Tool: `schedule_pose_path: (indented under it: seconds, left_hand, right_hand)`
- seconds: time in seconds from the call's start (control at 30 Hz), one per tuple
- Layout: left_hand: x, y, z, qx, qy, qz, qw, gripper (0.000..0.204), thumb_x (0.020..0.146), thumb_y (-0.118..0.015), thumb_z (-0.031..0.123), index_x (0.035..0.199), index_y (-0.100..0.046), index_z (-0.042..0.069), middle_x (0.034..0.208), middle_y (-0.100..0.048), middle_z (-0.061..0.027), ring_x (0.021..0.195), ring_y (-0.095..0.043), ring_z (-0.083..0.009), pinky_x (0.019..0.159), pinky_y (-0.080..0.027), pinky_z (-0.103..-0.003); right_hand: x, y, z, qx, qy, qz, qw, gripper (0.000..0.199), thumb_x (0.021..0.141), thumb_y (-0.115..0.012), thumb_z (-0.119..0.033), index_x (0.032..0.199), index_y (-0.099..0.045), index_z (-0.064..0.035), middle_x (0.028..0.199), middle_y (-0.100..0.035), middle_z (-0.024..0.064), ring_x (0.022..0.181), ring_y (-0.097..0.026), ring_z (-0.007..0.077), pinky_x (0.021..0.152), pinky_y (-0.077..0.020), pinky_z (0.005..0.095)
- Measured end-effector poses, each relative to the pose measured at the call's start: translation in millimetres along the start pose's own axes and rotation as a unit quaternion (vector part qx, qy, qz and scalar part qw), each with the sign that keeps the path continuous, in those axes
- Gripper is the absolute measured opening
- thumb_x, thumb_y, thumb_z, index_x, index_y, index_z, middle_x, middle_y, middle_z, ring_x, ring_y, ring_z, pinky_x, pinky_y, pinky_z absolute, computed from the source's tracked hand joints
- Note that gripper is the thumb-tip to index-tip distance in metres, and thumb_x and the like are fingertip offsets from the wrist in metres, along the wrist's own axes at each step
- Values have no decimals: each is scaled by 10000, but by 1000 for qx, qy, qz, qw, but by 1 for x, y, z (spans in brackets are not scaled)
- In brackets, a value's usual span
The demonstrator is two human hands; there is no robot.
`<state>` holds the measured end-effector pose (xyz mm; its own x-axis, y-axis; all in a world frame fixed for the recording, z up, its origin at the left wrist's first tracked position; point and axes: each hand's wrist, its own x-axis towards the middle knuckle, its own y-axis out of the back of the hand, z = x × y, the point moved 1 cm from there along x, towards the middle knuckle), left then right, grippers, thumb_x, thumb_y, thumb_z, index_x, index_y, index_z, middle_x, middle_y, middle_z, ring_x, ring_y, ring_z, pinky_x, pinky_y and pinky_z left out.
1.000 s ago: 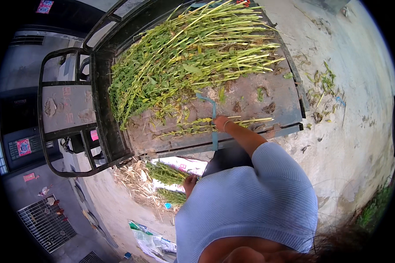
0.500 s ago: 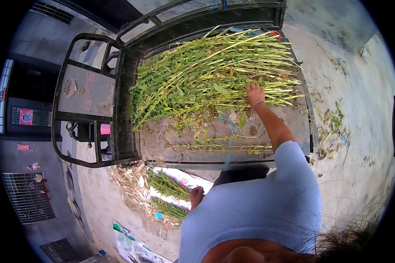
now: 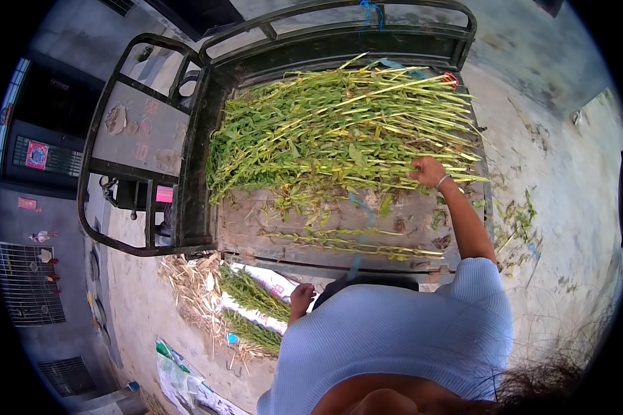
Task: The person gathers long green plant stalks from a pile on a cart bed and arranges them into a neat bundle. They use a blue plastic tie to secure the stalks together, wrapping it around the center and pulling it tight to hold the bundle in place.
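Observation:
A broad pile of cut leafy green plant stalks lies across the cart bed, leafy tops to the left and bare pale ends to the right. At the pile's near right edge, my right hand is closed around stalks, a bracelet on its wrist. How many stalks it grips is hidden by the fingers. A few loose thin stalks lie apart on the boards along the near side. My left hand hangs below the bed's near edge with fingers curled and no object visible in it, above a white sack.
Dark metal rails frame the cart's left end and far side. On the ground lie green plant bundles, dry straw and a plastic sheet. Scattered leaves litter the concrete at right. Red-handled scissors seem to sit at the far right corner.
My right hand has shifted slightly right and nearer along the pile's edge, its fingers now more tightly closed. My left hand stays low beside the cart. The whole view has shifted a little.

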<state>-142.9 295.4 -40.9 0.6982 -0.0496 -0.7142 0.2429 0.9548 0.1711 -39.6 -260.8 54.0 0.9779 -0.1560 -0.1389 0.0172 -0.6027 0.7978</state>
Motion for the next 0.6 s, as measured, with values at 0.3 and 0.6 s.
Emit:
schedule_pose_path:
  seconds: [0.3, 0.6]
  left_hand:
    - [48, -94, 119, -29, -66, -128, 989, 240, 858, -593, 218, 1036, -571, 59, 922, -609, -30, 791, -612, -146, 659, -505, -272]
    - [32, -172, 224, -304, 25, -226, 925, 459, 850, -570, 418, 1180, -465, 116, 1100, -563, -52, 1077, -503, -213, 832, -472, -357]
  right_hand:
    - [-56, -23, 4, 132, -4, -53, 990, 370, 723, -692, -211, 610, -405, -7, 516, -335, 117, 503, -318, 199, 497, -332, 365]
    - [-110, 0, -31, 80, 92, -38, 992, 306, 650, -715, -233, 754, -530, -12, 648, -528, 186, 646, -513, 359, 610, -429, 413]
